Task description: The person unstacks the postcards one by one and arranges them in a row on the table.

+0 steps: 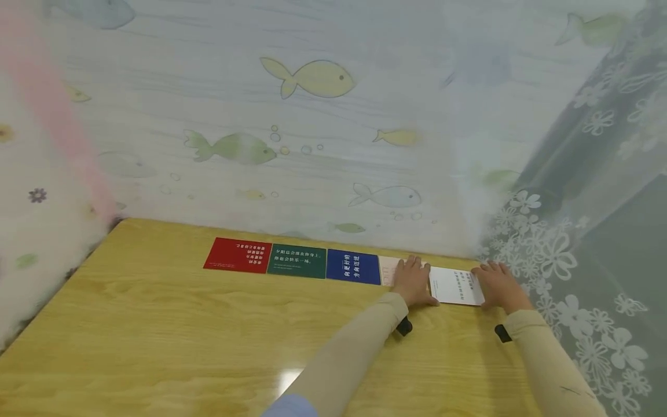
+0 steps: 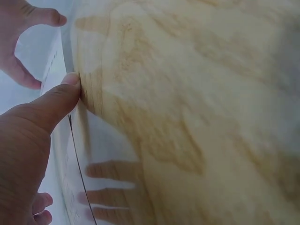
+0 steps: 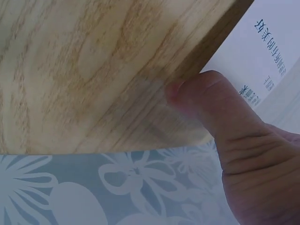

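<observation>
A white card (image 1: 455,286) with dark printed characters lies on the wooden table, between the two hands. My left hand (image 1: 413,282) rests with its fingers spread over a pale pink card (image 1: 387,270). Its thumb (image 2: 58,101) reaches the near left corner of the white card. At the white card's right end is my right hand (image 1: 501,288), fingers toward the far corner and thumb (image 3: 211,96) by the near one. To the left, a blue card (image 1: 353,266), a green card (image 1: 297,260) and a red card (image 1: 238,255) continue the row.
The row of cards runs along the table's (image 1: 208,336) back edge, against a wall covering (image 1: 312,133) printed with fish. A sheer curtain (image 1: 589,324) with white flowers hangs along the right side. Pale fabric (image 1: 36,249) borders the left edge.
</observation>
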`<state>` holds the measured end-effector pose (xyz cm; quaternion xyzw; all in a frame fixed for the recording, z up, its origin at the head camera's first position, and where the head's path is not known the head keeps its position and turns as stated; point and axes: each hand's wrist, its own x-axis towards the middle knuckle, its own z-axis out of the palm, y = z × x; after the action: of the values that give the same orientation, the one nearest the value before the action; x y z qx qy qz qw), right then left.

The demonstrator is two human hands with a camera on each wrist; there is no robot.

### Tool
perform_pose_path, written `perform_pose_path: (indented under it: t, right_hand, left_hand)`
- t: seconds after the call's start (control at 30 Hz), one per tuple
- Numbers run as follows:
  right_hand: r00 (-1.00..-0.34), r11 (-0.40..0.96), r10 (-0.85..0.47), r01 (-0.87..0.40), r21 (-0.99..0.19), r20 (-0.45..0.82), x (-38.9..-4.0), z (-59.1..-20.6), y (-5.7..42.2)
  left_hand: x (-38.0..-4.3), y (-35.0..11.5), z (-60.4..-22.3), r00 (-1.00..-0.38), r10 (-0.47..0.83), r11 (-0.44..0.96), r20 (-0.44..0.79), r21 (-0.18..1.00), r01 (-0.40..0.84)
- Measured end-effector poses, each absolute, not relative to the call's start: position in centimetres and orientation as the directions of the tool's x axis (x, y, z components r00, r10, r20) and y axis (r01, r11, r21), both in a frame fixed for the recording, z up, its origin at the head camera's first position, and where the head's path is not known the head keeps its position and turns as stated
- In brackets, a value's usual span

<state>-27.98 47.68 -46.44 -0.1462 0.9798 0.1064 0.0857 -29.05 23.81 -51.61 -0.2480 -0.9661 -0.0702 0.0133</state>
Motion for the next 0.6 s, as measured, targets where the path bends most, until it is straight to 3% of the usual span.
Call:
perform_pose_path:
  t: [0.6]
  right_hand:
    - [-0.957, 0.926, -0.219, -0.265, 0.269, -0.190, -28.6, -45.7, 47.2]
  left_hand:
    - [-30.6, 25.4, -51.7, -0.885, 0.466, 0.869, -0.001, 0.190, 0.457]
